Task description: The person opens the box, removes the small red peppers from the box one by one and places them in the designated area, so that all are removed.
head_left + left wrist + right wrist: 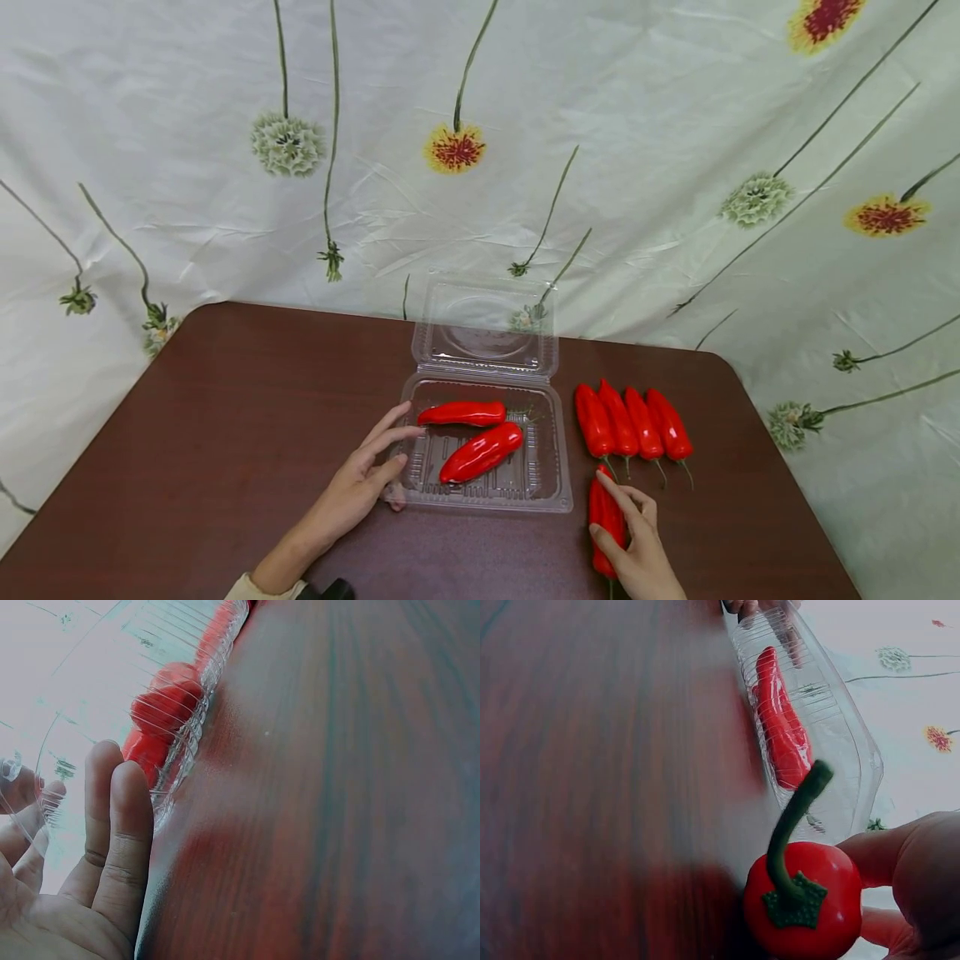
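A clear plastic clamshell container (558,492) stands on the table with its lid raised at the back. Two red peppers, one a long red pepper (480,452), lie inside, apart from each other. At the container's left rim, my left hand (360,483) holds the edge, some fingers over it and others low against the outer wall. My right hand (637,542) grips another red pepper (802,881) between thumb and fingers, right of the container's near corner. This pepper's green stem (784,832) points toward my body. Part of its right side is hidden by the hand.
A row of several red peppers (626,425) lies side by side right of the container, stems toward me. The dark brown table (247,400) ends at a flower-patterned cloth (375,192) behind. The raised lid (487,333) overlaps that cloth in the head view.
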{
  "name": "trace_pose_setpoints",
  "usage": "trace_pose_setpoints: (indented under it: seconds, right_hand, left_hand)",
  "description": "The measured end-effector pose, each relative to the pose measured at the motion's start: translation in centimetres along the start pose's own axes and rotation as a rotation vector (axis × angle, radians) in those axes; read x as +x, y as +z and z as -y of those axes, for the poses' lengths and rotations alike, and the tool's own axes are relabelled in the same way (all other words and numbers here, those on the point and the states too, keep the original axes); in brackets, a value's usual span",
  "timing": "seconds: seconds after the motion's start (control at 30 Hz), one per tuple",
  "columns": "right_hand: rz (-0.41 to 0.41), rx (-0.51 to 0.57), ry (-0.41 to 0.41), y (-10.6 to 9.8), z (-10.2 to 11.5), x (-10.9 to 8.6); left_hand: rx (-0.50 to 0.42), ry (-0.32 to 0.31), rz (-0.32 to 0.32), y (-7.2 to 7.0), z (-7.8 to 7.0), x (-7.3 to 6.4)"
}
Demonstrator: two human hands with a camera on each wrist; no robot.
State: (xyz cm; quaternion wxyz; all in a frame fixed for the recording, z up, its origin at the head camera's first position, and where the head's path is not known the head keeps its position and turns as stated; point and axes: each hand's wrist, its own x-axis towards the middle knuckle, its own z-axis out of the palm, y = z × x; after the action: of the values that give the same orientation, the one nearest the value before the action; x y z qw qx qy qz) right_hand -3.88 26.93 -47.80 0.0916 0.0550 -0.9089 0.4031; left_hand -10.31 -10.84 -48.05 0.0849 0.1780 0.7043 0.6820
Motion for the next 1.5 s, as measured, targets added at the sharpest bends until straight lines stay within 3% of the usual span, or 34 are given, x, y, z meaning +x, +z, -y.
trace_pose_setpoints:
  seconds: [0.2, 0.5, 0.77, 1.13, 1.23, 1.5]
  right_hand:
    - [-0.020, -0.066, -0.060, -0.4, -0.1, 0.0]
    - [0.072, -0.037, 0.026, -0.7, 0.2, 0.3]
    - [0.053, -0.077, -0.010, -0.8, 0.3, 0.4]
    - [0.063, -0.081, 0.047, -1.8, 1.7, 1.5]
    - [0.056, -0.074, 0.020, -1.9, 2.2, 1.9]
    - [-0.029, -0.079, -0.145, -1.4, 2.9, 3.0]
  left_hand:
    - [-0.001, -0.005, -0.001, 0.0, 0.0, 0.0]
    - [-0.007, -0.019, -0.004, 0.0, 0.1, 0.0]
    - [-0.012, 0.006, 0.000, 0.0, 0.2, 0.0]
    - [-0.013, 0.011, 0.005, 0.0, 0.0, 0.0]
    - [-0.009, 0.015, 0.001, 0.0, 0.0, 0.0]
    - [-0.012, 0.008, 0.001, -0.1, 0.0, -0.1]
